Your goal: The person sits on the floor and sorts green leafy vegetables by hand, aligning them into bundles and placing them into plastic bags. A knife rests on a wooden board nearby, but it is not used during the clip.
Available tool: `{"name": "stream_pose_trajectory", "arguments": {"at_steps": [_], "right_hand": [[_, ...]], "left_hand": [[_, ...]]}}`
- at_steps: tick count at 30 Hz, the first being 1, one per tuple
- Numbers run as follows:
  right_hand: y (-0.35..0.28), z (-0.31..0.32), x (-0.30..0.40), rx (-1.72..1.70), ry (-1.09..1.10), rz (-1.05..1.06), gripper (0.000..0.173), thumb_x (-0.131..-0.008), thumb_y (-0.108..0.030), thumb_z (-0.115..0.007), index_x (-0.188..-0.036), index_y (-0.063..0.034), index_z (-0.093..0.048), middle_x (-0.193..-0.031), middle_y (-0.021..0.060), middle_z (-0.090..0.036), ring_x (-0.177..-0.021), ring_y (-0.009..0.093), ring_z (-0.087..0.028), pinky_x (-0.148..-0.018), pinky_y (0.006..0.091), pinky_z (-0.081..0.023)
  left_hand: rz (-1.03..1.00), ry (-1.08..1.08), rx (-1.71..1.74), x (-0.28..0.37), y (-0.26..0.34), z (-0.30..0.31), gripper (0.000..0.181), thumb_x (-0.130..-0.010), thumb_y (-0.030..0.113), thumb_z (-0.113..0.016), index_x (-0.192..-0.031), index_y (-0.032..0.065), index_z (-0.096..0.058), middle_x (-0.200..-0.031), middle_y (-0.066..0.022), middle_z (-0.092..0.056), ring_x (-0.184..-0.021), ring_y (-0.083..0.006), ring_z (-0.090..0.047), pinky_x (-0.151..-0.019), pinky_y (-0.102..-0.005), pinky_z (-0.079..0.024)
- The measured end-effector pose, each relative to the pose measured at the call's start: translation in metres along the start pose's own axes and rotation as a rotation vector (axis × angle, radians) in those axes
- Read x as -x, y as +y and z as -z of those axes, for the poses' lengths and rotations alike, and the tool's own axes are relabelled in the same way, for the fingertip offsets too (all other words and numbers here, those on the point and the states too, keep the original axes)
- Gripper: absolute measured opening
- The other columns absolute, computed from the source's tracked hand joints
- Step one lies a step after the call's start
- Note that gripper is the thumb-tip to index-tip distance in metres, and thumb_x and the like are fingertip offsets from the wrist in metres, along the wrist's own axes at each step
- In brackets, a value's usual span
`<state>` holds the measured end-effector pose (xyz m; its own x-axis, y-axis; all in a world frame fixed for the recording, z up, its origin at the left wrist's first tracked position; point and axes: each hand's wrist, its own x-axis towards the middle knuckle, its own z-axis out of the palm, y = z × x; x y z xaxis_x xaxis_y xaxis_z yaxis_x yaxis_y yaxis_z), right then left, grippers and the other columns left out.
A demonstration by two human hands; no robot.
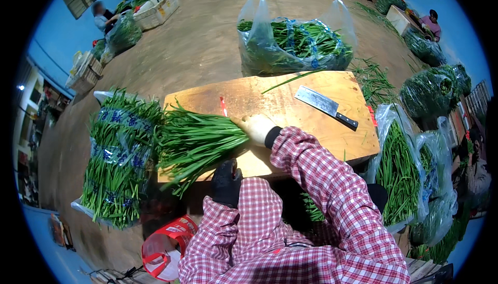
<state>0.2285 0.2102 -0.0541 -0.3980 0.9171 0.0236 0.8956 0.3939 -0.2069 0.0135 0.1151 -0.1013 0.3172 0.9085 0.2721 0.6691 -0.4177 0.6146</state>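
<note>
A thick bunch of long green leaves, likely garlic chives, lies across the left half of a wooden board. My right hand, in a pale glove, is at the bunch's right end, its fingers along the far side of the stems. My left hand, in a black glove, is by the board's near edge, just below the bunch; its fingers are mostly hidden. On the board's right side rests a cleaver with a black handle. A red strip lies beyond the bunch, and one loose leaf near the far edge.
Wrapped greens stand against the board's left side. A clear plastic bag of greens sits beyond it, another bag at the right. A red-and-clear container is low left. Several people work along the walls.
</note>
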Motion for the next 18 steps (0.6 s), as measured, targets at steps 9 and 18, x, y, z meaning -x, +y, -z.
{"name": "stream_pose_trajectory", "arguments": {"at_steps": [9,18], "right_hand": [[0.039,0.039,0.03,-0.375,-0.028,-0.109,0.112,-0.06,-0.026,-0.085,-0.15,-0.0105,-0.021,-0.111,0.0242,-0.063,-0.1,0.039,-0.062,-0.089,0.0415,-0.049],[0.054,-0.017,0.079,-1.058,0.388,-0.541,0.057,-0.093,-0.019,-0.056,-0.145,-0.0065,-0.035,-0.15,0.0205,-0.033,-0.137,0.034,-0.035,-0.111,0.0379,-0.034]], "left_hand": [[0.087,-0.072,0.046,-0.005,0.011,0.01,0.03,-0.083,0.012,-0.067,-0.111,0.0019,-0.063,-0.105,-0.0161,-0.064,-0.098,-0.0316,-0.062,-0.087,-0.0385,-0.049],[0.064,-0.016,-0.003,-0.004,0.011,0.007,0.03,-0.082,0.013,-0.068,-0.11,0.0036,-0.063,-0.104,-0.0141,-0.065,-0.095,-0.0304,-0.063,-0.084,-0.0381,-0.051]]}}
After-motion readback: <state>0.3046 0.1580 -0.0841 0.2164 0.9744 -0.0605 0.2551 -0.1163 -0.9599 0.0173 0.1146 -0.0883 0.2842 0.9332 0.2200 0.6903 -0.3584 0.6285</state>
